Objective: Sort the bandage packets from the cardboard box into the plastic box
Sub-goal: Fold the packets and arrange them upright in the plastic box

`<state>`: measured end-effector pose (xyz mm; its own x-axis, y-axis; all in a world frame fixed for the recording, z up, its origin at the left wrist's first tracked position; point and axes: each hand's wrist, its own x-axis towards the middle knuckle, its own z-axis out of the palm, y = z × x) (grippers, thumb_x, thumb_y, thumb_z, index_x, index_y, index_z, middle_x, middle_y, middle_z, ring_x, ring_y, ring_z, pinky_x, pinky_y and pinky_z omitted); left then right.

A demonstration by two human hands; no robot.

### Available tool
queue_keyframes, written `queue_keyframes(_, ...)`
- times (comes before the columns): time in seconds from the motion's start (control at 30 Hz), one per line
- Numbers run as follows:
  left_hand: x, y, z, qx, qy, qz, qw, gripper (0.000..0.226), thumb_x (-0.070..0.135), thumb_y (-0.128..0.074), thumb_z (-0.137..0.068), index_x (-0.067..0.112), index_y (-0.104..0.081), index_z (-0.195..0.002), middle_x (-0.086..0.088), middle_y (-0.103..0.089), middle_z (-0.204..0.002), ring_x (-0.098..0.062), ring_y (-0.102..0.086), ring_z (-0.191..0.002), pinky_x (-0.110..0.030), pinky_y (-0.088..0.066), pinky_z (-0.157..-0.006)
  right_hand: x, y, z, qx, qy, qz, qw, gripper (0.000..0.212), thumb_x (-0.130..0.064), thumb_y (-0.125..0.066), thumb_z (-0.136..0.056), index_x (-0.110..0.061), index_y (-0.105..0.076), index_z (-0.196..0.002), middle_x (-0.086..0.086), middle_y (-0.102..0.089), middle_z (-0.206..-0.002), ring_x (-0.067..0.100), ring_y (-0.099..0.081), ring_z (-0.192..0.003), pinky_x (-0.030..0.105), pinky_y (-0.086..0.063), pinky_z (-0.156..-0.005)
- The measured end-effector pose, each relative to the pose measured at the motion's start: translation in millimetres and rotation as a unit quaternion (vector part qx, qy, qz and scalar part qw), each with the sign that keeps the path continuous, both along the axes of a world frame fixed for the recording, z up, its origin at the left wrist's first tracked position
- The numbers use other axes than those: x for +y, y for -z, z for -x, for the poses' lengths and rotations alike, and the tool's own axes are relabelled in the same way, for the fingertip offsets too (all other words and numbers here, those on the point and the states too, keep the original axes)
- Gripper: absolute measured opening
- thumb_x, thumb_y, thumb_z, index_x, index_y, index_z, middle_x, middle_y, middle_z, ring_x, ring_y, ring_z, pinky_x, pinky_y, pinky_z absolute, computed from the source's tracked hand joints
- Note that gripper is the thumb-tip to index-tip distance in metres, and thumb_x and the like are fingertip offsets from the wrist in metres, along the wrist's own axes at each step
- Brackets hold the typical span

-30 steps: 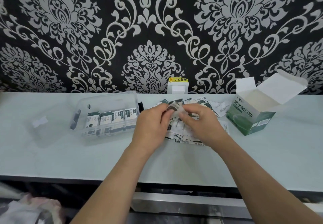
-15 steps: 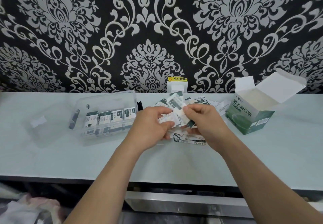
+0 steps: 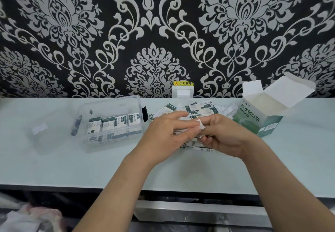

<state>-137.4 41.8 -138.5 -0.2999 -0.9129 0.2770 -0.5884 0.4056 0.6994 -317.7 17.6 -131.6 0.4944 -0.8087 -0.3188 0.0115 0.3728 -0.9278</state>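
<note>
Fingers of the left hand are curled over a small bunch of white-and-green paper bandage packets. The right hand bends its own fingers round the same bunch from the opposite side. A white corner of one packet stands up between the two hands. Both hands grip the bunch, held low over the desk. The number of packets in the bunch cannot be told.

Under and behind the hands lies a loose heap of like packets, spread on the pale grey-green desk. Just left of the heap stands a clear rectangular plastic box, open, with a row of packets set on edge inside it. A clear plastic lid lies flat further left, apart from that box. Just right of the heap sits a green-and-white cardboard box, tilted, its white flaps open.

At the back edge of the desk a white wall socket with a yellow label is fixed against black wallpaper with a silver damask pattern.
</note>
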Motion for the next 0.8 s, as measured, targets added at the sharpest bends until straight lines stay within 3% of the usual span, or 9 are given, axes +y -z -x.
queue_keyframes(0.07,1,-2,2,0.045,0.011,-0.016,0.999,0.019,0.033,-0.067,-0.087,0.037,-0.073,-0.105,0.016,-0.065,-0.11,0.003,-0.056,-0.107,-0.02,-0.044,-0.094,0,-1,4,-0.02,-0.011,-0.005,1.0,0.024,0.009,-0.053,-0.089,0.0,-0.071,-0.102,0.005,-0.059,-0.074,0.005,-0.046,-0.051,0.008,-0.036,-0.045)
queue_keyframes(0.13,1,-5,4,0.071,-0.002,-0.041,0.997,0.022,0.023,-0.07,-0.086,0.03,-0.073,-0.107,0.014,-0.066,-0.107,0.002,-0.058,-0.103,-0.02,-0.045,-0.094,0,-3,6,-0.057,0.001,-0.025,0.998,0.025,0.007,-0.049,-0.09,-0.001,-0.072,-0.096,0.005,-0.06,-0.071,0.006,-0.045,-0.05,0.01,-0.034,-0.043)
queue_keyframes(0.23,-2,-6,3,0.1,-0.048,-0.08,0.991,0.034,0.01,-0.067,-0.087,0.027,-0.068,-0.117,0.009,-0.065,-0.114,-0.004,-0.057,-0.109,-0.029,-0.044,-0.101,2,-6,5,-0.083,0.032,-0.059,0.994,0.023,-0.008,-0.047,-0.096,0.0,-0.068,-0.101,0.012,-0.065,-0.074,0.011,-0.05,-0.045,0.013,-0.036,-0.036)
queue_keyframes(0.33,-5,-6,2,0.139,-0.098,-0.1,0.98,0.041,0.004,-0.069,-0.083,0.029,-0.065,-0.114,0.005,-0.065,-0.103,-0.014,-0.062,-0.099,-0.039,-0.05,-0.096,5,-4,1,-0.04,0.016,-0.018,0.999,0.024,-0.022,-0.053,-0.096,-0.005,-0.07,-0.099,0.011,-0.069,-0.082,0.013,-0.057,-0.049,0.014,-0.042,-0.037)
queue_keyframes(0.4,-6,-7,2,0.17,-0.138,-0.101,0.971,0.033,0.006,-0.076,-0.078,0.032,-0.067,-0.097,0.003,-0.068,-0.094,-0.018,-0.067,-0.088,-0.043,-0.054,-0.087,6,-4,-1,-0.01,0.016,0.011,1.0,0.02,-0.019,-0.056,-0.095,-0.007,-0.071,-0.098,0.01,-0.069,-0.083,0.013,-0.059,-0.049,0.014,-0.042,-0.038)
queue_keyframes(0.53,-6,-8,0,0.16,-0.184,-0.09,0.966,0.012,0.015,-0.079,-0.077,0.022,-0.069,-0.073,-0.002,-0.073,-0.073,-0.017,-0.066,-0.065,-0.036,-0.054,-0.066,7,-4,-3,0.006,0.024,0.027,0.999,0.022,-0.02,-0.057,-0.095,-0.005,-0.07,-0.103,0.016,-0.072,-0.091,0.018,-0.066,-0.053,0.015,-0.044,-0.037)
queue_keyframes(0.7,-5,-6,-3,0.127,-0.162,-0.091,0.974,0.031,0.026,-0.065,-0.09,0.008,-0.066,-0.065,-0.002,-0.058,-0.051,-0.01,-0.046,-0.048,-0.023,-0.036,-0.05,10,-3,-11,0.019,0.073,0.067,0.995,0.018,-0.014,-0.064,-0.09,-0.001,-0.068,-0.102,0.019,-0.074,-0.093,0.021,-0.068,-0.055,0.016,-0.045,-0.039)
queue_keyframes(0.8,-6,-2,-3,0.111,-0.159,-0.032,0.98,0.029,0.025,-0.057,-0.095,0.008,-0.07,-0.076,-0.015,-0.064,-0.065,-0.016,-0.05,-0.054,-0.031,-0.04,-0.056,9,-1,-15,0.034,0.092,0.085,0.992,0.013,-0.012,-0.064,-0.091,-0.002,-0.069,-0.097,0.019,-0.074,-0.086,0.018,-0.065,-0.05,0.016,-0.043,-0.038)
